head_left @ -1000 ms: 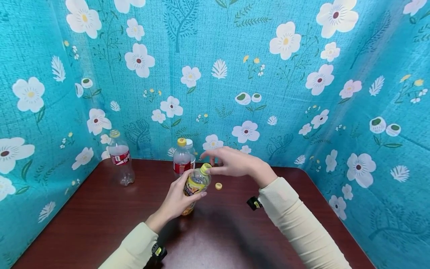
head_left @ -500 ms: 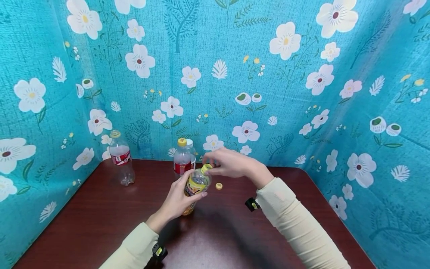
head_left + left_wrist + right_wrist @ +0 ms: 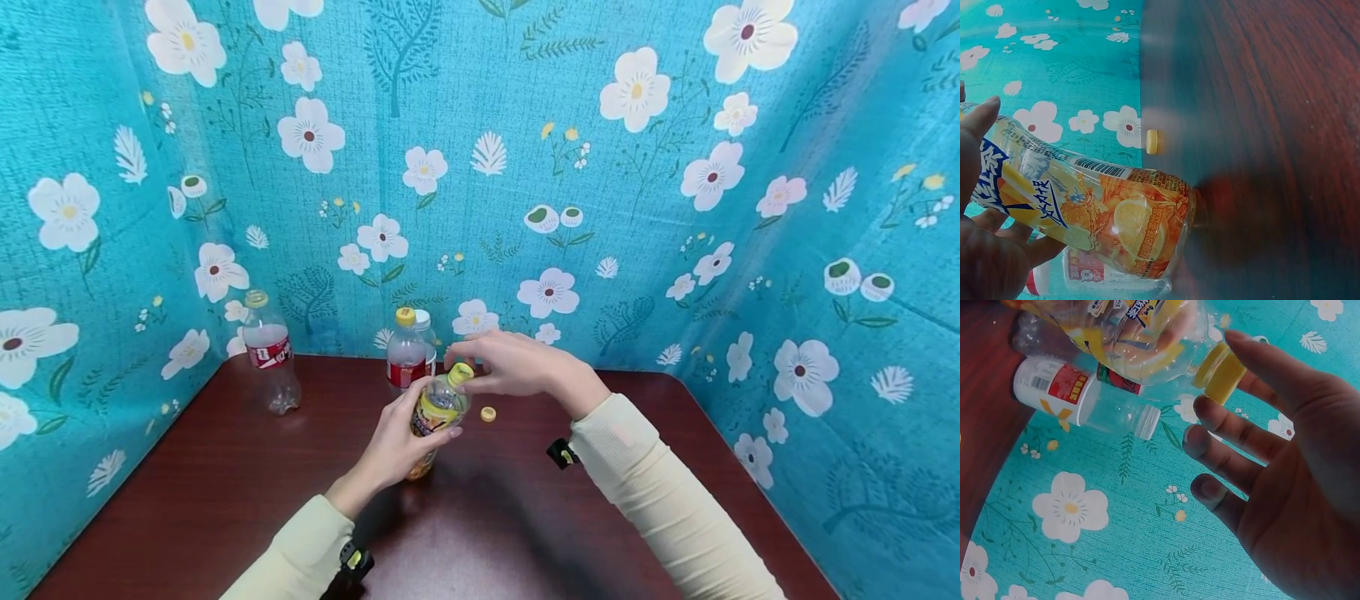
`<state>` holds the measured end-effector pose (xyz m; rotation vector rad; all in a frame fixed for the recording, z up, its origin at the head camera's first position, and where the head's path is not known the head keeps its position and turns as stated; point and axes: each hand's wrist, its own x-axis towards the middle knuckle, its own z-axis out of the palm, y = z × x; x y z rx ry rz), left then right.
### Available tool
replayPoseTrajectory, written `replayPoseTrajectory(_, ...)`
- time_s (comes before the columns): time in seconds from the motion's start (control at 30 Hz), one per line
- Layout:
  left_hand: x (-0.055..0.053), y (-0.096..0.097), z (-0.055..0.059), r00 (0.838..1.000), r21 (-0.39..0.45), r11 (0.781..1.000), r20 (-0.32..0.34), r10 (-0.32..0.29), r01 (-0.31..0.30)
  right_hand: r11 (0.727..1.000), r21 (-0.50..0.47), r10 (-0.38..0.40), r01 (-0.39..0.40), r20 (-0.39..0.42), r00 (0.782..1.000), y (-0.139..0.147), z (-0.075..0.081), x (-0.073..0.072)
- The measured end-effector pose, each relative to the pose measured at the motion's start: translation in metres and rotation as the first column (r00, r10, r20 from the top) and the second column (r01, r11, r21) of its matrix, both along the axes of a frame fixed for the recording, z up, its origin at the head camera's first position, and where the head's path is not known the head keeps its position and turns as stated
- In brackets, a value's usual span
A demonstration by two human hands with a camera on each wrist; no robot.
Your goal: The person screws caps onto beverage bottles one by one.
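Lemon-printed bottle (image 3: 437,415): clear plastic, rounded shoulder narrowing to a short neck, glossy yellow-and-orange wrap. Sits mid-worktop, leaning slightly right; contact between base and surface cannot be told. Left hand (image 3: 397,437): fingers wrapped round the bottle's body, thumb on the near side. Right hand (image 3: 517,364): thumb and a finger pinching the bottle cap (image 3: 461,374), a squat yellow plastic cylinder seated at the neck; remaining fingers bent and spread apart. Loose cap (image 3: 488,414): small yellow disc lying on the worktop (image 3: 570,525), just right of the held bottle. Worktop: dark red-brown, streaked wood grain, satin sheen. Far side, behind the left hand: a yellow-capped bottle (image 3: 406,350), clear with a red band, and a white-capped bottle (image 3: 425,327) close behind it. Far left, well apart: a red-labelled bottle (image 3: 268,350), transparent, lobed base. Backdrop: turquoise curtain (image 3: 465,242), woven-looking cloth printed with flat white flowers
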<state>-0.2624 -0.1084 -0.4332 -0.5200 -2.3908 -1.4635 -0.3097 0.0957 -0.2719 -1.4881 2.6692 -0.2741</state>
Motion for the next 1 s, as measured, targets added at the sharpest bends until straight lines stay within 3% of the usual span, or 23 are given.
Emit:
replayPoseTrajectory(0.3, 0.001, 0.0, -0.002, 1.0, 0.005, 1.0, -0.002, 0.002, -0.002, 1.0, -0.015, 0.017, -0.017, 0.026, 1.0, 0.0, -0.004, -0.004)
replayPoseTrajectory(0.7, 0.0, 0.0, -0.004, 1.0, -0.004, 1.0, -0.014, 0.008, -0.008, 0.999, -0.035, -0.039, 0.037, -0.049, 0.998, -0.002, -0.009, -0.002)
replayPoseTrajectory(1.0, -0.003, -0.007, -0.004, 1.0, 0.014, 1.0, -0.001, -0.024, 0.024, 0.99, -0.127, 0.062, -0.062, -0.003, 0.998, 0.005, -0.011, -0.006)
